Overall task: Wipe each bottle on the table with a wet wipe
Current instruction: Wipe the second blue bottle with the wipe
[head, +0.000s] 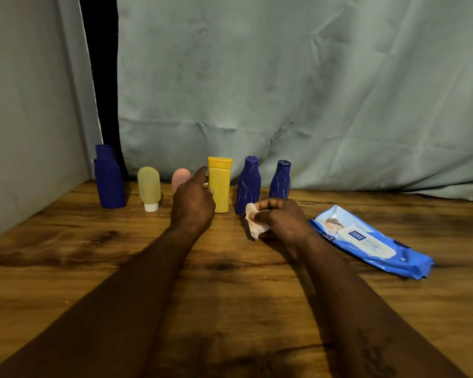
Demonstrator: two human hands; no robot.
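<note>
Worktop (pixel 66 268) — bottles (pixel 109 181) rowed along back edge, open wood nearer | left hand (pixel 193 205) against yellow bottle (pixel 221 186), grip unclear | right hand (pixel 283 219) fingers (pixel 269 204) clamped on wipe (pixel 254 225)

a wooden table (pixel 66 257) fills the lower half of the view, its brown grain streaked with darker patches and knots. on its right side a blue pack of wipes (pixel 406 261) lies flat and slantwise, with a white flap (pixel 372 245) on top and a small dark blue label (pixel 357 236) reading "mee mee"; a pictured face shows near its far end. behind the table hangs a pale grey-green cloth (pixel 284 91), creased and wrinkled, its lower edge meeting the table's far edge. to the left of it runs a narrow dark gap (pixel 99 64), and beyond that stands a plain light grey panel (pixel 25 105) along the table's left side.
</note>
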